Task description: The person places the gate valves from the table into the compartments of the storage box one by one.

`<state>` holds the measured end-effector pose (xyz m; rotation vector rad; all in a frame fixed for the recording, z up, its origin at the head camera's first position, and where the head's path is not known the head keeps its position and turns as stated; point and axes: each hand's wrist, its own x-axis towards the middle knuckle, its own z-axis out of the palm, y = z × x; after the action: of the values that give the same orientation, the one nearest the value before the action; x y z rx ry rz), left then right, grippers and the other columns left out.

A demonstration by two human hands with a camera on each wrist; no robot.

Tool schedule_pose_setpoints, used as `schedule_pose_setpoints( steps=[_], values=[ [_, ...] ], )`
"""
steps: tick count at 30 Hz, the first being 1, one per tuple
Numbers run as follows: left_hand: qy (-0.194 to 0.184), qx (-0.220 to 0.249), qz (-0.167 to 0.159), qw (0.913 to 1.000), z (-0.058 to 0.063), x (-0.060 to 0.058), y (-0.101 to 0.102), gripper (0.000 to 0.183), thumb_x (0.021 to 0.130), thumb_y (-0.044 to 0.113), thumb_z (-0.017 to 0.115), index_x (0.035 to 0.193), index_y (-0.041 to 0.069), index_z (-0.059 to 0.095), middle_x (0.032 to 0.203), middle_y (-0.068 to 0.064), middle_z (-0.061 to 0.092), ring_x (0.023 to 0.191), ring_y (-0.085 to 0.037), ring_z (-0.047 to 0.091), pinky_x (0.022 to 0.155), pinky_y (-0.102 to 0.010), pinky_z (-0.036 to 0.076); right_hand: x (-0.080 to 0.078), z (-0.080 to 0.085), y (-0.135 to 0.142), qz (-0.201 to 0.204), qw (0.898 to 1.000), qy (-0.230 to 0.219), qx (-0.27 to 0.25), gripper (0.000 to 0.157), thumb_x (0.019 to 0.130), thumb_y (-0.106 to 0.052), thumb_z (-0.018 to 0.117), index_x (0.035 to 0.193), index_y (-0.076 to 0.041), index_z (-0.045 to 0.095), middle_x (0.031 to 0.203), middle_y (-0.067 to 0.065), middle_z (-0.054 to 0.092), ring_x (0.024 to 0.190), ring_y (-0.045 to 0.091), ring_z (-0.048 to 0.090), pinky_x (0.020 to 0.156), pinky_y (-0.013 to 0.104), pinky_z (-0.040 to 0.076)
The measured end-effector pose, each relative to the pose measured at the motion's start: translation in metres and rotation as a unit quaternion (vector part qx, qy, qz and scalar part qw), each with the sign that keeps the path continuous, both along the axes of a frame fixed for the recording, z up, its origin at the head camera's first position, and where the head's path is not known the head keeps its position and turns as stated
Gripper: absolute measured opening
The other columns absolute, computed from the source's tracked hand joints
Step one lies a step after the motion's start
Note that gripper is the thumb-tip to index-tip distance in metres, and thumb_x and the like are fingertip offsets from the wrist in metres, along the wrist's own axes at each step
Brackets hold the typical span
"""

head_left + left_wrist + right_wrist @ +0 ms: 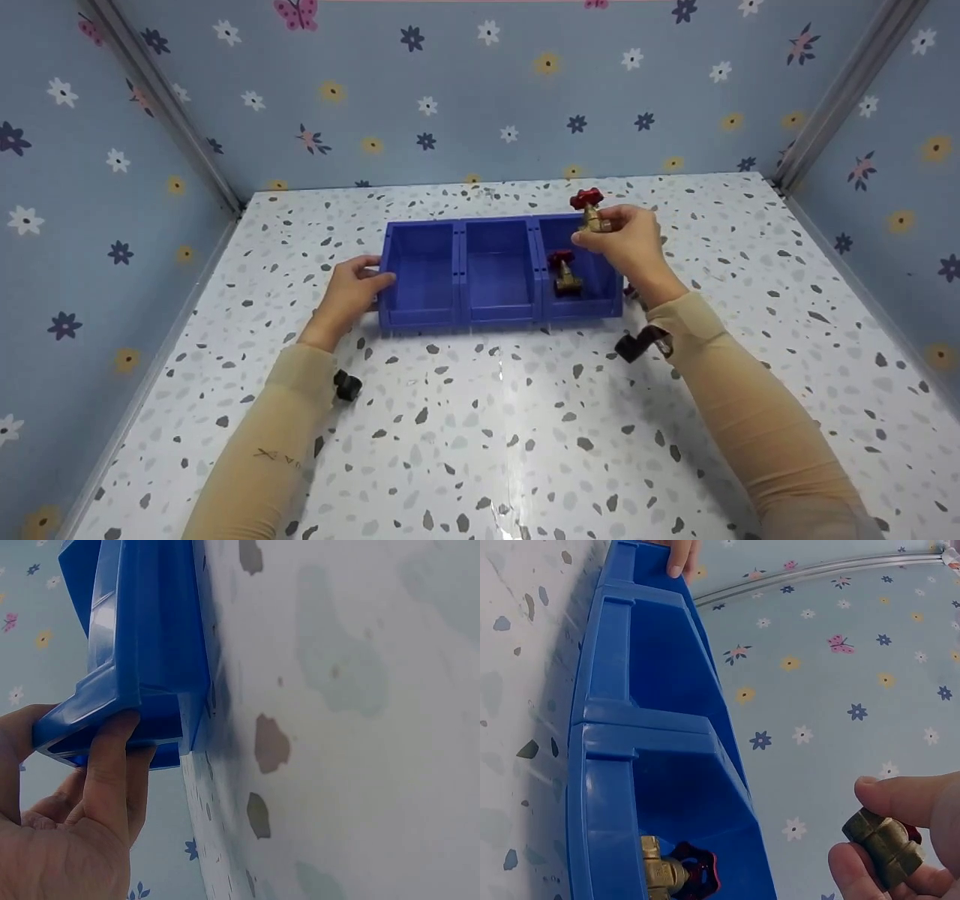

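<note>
A brass valve (592,219) is held raised by the far edge of the right bin (581,308), its body pinched between the thumb and fingers of the right hand (634,240); the brass is gripped rather than the red handwheel (586,198), presumably because a firmer hold is offered by the solid body, and the wheel is thus left free on the far side. A second valve (568,279) is seated inside the right bin, toward its near left part, with its handwheel turned to the far side; by the bin's walls it is probably kept from rolling across the speckled table (480,420). The outer wall of the left bin (420,316) is clamped by the left hand (349,296), thumb at the rim and fingers on the outside; the row is likely being steadied there, well apart from the right hand, so that the right end is left unobstructed; a reddish thing (629,290), mostly hidden by the right wrist, is seen just right of the bins.
</note>
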<state>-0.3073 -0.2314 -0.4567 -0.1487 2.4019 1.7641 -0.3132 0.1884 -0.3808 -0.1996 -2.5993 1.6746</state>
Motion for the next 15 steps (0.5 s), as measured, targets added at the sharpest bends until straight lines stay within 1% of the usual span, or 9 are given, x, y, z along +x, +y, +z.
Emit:
schedule_pose_setpoints(
  steps=[8, 15],
  values=[
    [0.001, 0.003, -0.001, 1.0, 0.001, 0.002, 0.0, 0.052, 0.109, 0.017, 0.064, 0.157, 0.0, 0.052, 0.141, -0.026, 0.064, 0.125, -0.038, 0.071, 0.097, -0.04, 0.067, -0.001, -0.002, -0.011, 0.009, 1.0, 0.024, -0.011, 0.054, 0.088, -0.013, 0.091, 0.133, 0.004, 0.066, 0.122, 0.015, 0.07, 0.101, 0.017, 0.067, 0.081, 0.018, 0.059],
    [-0.002, -0.005, -0.003, 1.0, 0.002, 0.003, 0.0, 0.055, 0.109, 0.019, 0.064, 0.159, 0.001, 0.05, 0.143, -0.026, 0.062, 0.127, -0.038, 0.07, 0.097, -0.038, 0.067, -0.002, -0.002, -0.021, 0.007, 0.999, 0.016, -0.026, 0.057, 0.087, -0.014, 0.091, 0.135, 0.004, 0.066, 0.123, 0.015, 0.07, 0.103, 0.018, 0.069, 0.085, 0.02, 0.061]
  ],
)
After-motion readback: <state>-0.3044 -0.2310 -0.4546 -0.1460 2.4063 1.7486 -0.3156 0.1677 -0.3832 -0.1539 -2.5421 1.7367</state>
